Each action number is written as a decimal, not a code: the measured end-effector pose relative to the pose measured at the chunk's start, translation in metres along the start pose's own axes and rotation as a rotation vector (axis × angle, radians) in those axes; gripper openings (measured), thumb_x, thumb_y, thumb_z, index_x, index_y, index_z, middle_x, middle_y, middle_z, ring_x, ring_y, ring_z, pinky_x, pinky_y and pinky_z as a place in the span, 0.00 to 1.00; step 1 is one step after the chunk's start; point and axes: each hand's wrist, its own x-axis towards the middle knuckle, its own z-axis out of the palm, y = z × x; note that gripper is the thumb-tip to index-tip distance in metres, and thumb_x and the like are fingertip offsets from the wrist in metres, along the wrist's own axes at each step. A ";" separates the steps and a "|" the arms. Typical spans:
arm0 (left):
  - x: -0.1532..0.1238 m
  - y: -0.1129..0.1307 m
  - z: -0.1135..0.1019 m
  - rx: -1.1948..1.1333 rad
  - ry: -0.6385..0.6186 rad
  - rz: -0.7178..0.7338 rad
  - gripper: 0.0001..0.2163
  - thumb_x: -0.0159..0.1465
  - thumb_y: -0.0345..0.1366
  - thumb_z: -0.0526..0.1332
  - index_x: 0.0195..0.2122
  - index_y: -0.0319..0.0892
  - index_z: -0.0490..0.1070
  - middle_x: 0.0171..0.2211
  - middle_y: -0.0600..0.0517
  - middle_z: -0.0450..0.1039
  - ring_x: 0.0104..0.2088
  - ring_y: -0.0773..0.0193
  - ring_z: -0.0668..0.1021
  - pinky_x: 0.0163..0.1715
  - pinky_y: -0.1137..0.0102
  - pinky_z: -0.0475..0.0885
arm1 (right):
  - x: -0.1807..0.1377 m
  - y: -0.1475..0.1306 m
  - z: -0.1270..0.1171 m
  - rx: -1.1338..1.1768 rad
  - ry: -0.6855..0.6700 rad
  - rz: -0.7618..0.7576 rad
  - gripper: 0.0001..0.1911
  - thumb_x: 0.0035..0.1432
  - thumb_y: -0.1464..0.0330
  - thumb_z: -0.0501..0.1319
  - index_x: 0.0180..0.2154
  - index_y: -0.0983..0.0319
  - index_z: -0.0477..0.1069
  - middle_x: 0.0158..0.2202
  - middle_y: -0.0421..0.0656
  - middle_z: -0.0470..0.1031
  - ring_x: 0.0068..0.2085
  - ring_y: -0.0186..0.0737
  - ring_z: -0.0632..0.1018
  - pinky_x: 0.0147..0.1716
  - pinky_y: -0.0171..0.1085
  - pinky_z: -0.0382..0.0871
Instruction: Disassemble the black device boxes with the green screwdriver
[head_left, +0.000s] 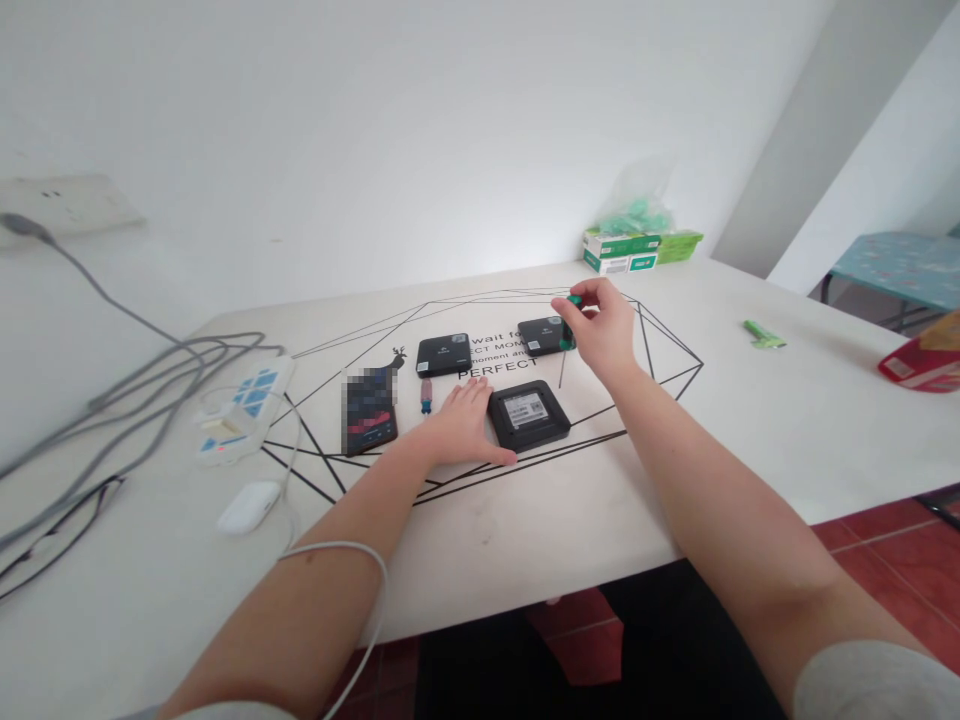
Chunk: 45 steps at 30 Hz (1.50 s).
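Note:
My right hand (602,325) grips a screwdriver (568,328) by its green and dark handle, the thin shaft pointing down. Its tip is beside the upper right edge of a black square box (530,416), which lies with its labelled face up. Against the left side of that box rests my left hand (466,425), fingers stretched out and thumb along the near edge. Behind it are two similar black boxes, one at left (443,354) and one at right (541,336), partly behind the screwdriver. A small screwdriver with a reddish handle (427,394) lies left of my left hand.
A phone (370,410) lies at left, near a power strip (251,405), a white earphone case (249,507) and grey cables (169,345). A white cable crosses my left forearm. Green boxes (621,247), a green wrapper (765,335) and a red package (924,355) are at right.

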 end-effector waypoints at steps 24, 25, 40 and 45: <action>0.002 0.026 0.013 -0.031 0.032 0.125 0.66 0.49 0.75 0.65 0.75 0.30 0.48 0.76 0.26 0.43 0.76 0.30 0.50 0.73 0.41 0.44 | -0.047 -0.036 0.021 0.251 -0.176 -0.343 0.14 0.62 0.53 0.68 0.38 0.56 0.74 0.39 0.43 0.78 0.38 0.39 0.79 0.38 0.41 0.80; 0.002 0.026 0.013 -0.031 0.026 0.121 0.66 0.49 0.75 0.65 0.75 0.29 0.47 0.76 0.26 0.43 0.76 0.30 0.49 0.73 0.42 0.44 | -0.048 -0.036 0.021 0.256 -0.189 -0.345 0.14 0.62 0.53 0.69 0.38 0.56 0.74 0.38 0.42 0.78 0.39 0.39 0.79 0.38 0.41 0.80; 0.001 0.023 0.011 -0.002 -0.001 0.145 0.60 0.57 0.76 0.56 0.75 0.30 0.47 0.76 0.27 0.43 0.77 0.35 0.49 0.73 0.44 0.42 | -0.043 -0.041 0.024 0.823 -0.467 0.259 0.07 0.55 0.63 0.68 0.36 0.58 0.78 0.31 0.38 0.77 0.33 0.35 0.76 0.29 0.35 0.73; -0.001 0.023 0.011 0.006 0.056 0.174 0.48 0.69 0.70 0.39 0.73 0.30 0.51 0.75 0.28 0.49 0.76 0.39 0.53 0.73 0.44 0.46 | -0.042 -0.044 0.023 0.873 -0.472 0.304 0.07 0.54 0.66 0.65 0.34 0.59 0.80 0.28 0.37 0.74 0.29 0.33 0.72 0.26 0.33 0.68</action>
